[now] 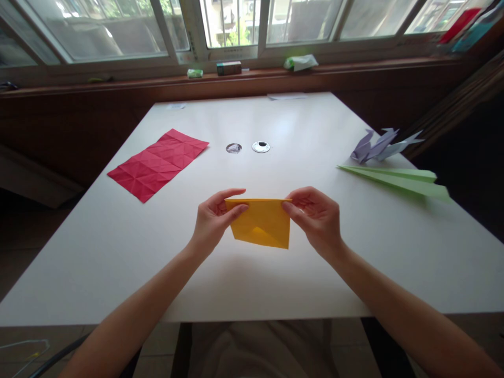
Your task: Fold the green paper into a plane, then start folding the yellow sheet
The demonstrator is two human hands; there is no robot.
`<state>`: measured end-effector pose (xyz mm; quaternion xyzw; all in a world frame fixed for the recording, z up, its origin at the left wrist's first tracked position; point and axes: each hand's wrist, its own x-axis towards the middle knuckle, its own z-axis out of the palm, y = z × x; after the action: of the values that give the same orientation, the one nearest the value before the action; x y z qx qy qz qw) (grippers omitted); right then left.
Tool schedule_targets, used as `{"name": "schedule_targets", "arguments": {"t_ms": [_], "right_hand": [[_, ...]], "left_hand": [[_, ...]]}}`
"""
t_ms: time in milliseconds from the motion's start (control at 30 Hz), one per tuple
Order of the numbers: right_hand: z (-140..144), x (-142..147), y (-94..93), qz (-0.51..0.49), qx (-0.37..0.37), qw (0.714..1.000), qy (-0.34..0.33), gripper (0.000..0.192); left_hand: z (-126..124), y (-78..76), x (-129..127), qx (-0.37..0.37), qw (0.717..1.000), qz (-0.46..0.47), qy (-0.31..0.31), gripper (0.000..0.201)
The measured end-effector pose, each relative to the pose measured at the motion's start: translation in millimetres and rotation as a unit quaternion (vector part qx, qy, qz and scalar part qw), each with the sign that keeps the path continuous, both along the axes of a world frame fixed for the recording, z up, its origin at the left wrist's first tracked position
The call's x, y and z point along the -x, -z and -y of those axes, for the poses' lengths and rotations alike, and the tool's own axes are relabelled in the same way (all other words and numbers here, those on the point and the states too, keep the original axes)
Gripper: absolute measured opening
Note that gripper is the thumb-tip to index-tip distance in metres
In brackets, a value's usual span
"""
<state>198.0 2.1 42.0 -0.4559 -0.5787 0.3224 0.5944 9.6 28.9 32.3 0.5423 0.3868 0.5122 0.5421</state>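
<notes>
Folded yellow paper [262, 223] pinched at its top corners by left hand [212, 220] and right hand [317, 215], above white bench [118, 252], creased red sheet [157, 164] left, green paper plane [397, 179] right

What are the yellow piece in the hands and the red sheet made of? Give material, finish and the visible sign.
Yellow piece: looks like thin matte paper; it holds sharp folds, pinched at both top corners by the left hand and right hand. Red sheet: likely paper too, matte, covered in a grid of creases.
</notes>
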Motion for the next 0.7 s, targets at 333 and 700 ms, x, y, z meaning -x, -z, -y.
{"name": "schedule_targets", "arguments": {"t_ms": [333, 700], "right_hand": [[-0.6, -0.9, -0.7, -0.021, -0.006, 1.0, -0.014, 0.007], [-6.0, -2.4, 5.0, -0.083, 0.032, 0.995, -0.053, 0.008]], "left_hand": [[-2.5, 1.5, 3.0, 0.02, 0.998, 0.053, 0.001, 0.023], [-1.5, -1.0, 1.3, 0.05, 0.997, 0.01, 0.054, 0.018]]}}
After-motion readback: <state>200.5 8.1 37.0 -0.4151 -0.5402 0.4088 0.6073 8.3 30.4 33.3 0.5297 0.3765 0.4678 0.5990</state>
